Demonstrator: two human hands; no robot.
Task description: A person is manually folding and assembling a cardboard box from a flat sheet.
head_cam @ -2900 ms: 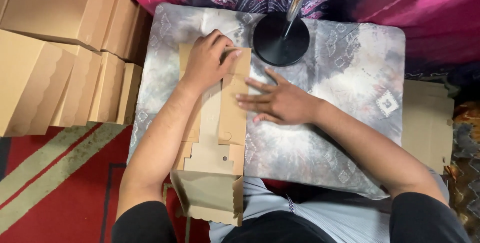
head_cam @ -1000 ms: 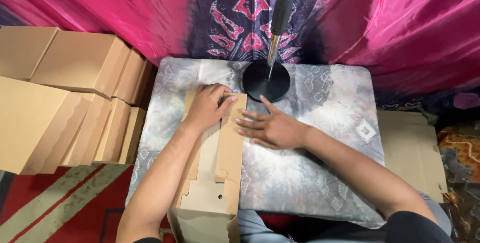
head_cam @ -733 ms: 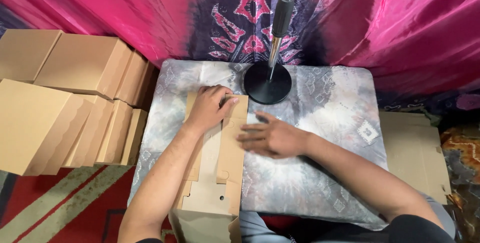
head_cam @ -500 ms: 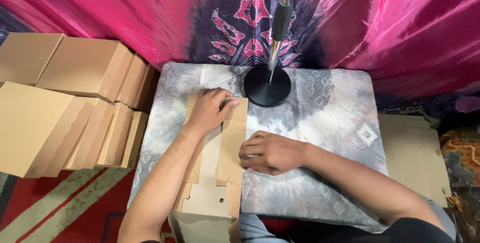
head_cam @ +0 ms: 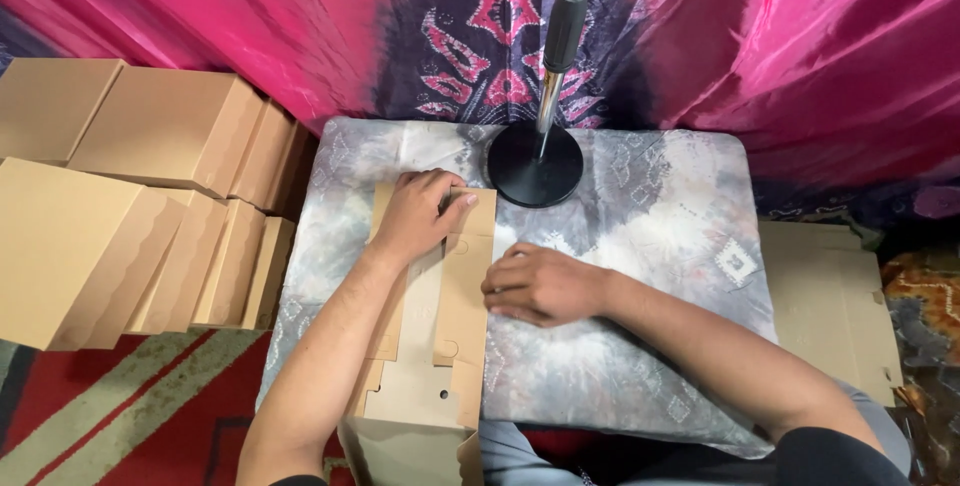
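Cardboard box blank [head_cam: 440,316] lying flat on the cloth-covered table [head_cam: 650,236], hanging over its near edge.
From overhead, the left hand [head_cam: 418,214] presses the blank's far end with spread fingers; the right hand [head_cam: 540,284], fingers loosely curled, rests against its right edge, near a black stand base [head_cam: 535,164].

- You're at a makeshift home packing spot: a low table [head_cam: 640,196] under patterned cloth, backed by pink draped fabric [head_cam: 820,36].
- Folded cardboard boxes [head_cam: 130,206] crowd the rug [head_cam: 120,416].

Brown flat carton [head_cam: 440,306] on table; folded boxes [head_cam: 130,216] stacked left.
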